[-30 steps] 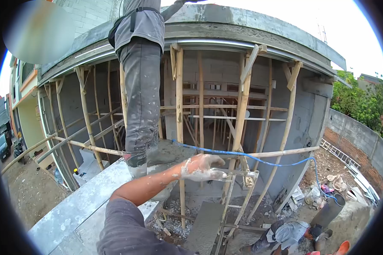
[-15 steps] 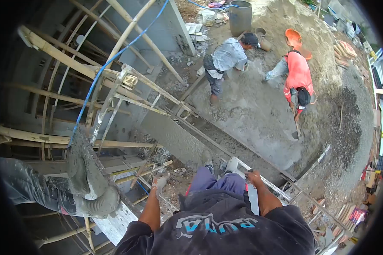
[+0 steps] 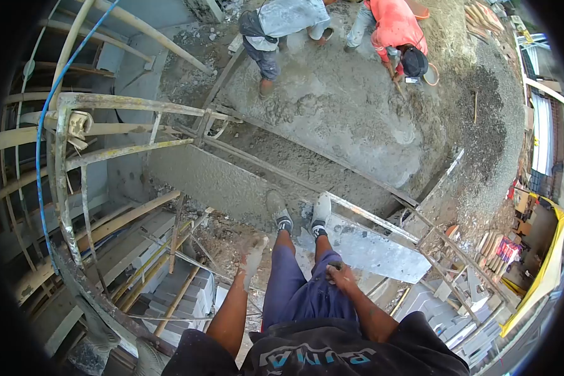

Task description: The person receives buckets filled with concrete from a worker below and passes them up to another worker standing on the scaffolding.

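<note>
My left hand [image 3: 252,257], grey with cement, hangs beside my left thigh, fingers stretched out and nothing visible in them. My right hand [image 3: 339,276] is closed on bunched cloth of my purple shorts [image 3: 307,285] at the right thigh. Both feet, in grey-smeared shoes, stand on a cement-covered scaffold plank [image 3: 216,188]. A metal scaffold rail [image 3: 370,222] runs just past my right shoe. To the right of my feet lies a pale, cement-spattered board [image 3: 379,247].
Two people bend over a wet mortar bed [image 3: 338,119] below. A scaffold frame [image 3: 62,169] and blue hose [image 3: 41,138] stand at left, with bamboo poles behind. Grey blocks [image 3: 178,294] lie below on the left, gravel [image 3: 482,119] on the right.
My view has swung, showing more of my legs and feet. My right hand has moved from beside the rail onto my shorts. The person in red has bent lower.
</note>
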`<state>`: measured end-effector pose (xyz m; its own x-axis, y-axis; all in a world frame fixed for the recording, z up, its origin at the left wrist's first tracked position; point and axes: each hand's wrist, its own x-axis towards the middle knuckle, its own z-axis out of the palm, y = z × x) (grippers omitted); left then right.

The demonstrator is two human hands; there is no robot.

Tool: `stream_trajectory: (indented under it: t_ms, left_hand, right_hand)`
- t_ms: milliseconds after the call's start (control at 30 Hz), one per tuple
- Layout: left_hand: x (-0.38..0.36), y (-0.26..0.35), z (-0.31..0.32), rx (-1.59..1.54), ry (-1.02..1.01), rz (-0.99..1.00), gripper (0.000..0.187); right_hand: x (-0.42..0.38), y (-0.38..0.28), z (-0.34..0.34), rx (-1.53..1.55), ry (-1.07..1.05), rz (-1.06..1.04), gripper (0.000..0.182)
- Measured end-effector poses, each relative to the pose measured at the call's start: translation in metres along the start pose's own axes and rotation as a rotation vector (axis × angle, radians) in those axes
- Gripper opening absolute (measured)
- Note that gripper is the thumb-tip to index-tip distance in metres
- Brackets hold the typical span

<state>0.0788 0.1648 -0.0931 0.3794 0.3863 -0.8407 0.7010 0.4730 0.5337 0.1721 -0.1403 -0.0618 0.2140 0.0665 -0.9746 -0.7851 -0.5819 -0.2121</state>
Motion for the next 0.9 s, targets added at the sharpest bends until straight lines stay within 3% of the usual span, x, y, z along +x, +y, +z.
stream_trajectory:
  t_ms: [100, 200, 300, 400, 567, 800, 900]
  left_hand:
    - [0.002, -0.041, -0.017, -0.043, -0.009, -0.140, 0.019]
    - [-0.017, -0.069, -0.043, 0.049, 0.084, -0.422, 0.020]
    - [-0.039, -0.101, -0.070, -0.054, 0.126, -0.530, 0.022]
    - [-0.049, -0.119, -0.081, 0.039, 0.173, -0.575, 0.024]
    - [-0.031, -0.101, -0.066, -0.032, 0.065, -0.486, 0.022]
    - [-0.008, 0.002, 0.025, -0.054, -0.022, -0.256, 0.017]
    - [-0.004, 0.000, 0.034, -0.042, -0.075, -0.217, 0.018]
  right_hand:
    - [0.005, 0.011, 0.020, -0.055, -0.029, -0.007, 0.027]
    - [0.005, 0.033, 0.029, -0.049, -0.018, -0.044, 0.025]
    - [0.002, 0.030, 0.029, 0.000, 0.028, -0.039, 0.024]
    - [0.004, 0.030, 0.024, 0.078, 0.063, 0.001, 0.021]
    - [0.008, 0.039, 0.016, 0.206, 0.046, 0.010, 0.016]
    - [0.013, 0.046, 0.010, 0.207, 0.049, 0.003, 0.015]
    - [0.012, 0.045, 0.006, 0.229, 0.048, 0.013, 0.015]
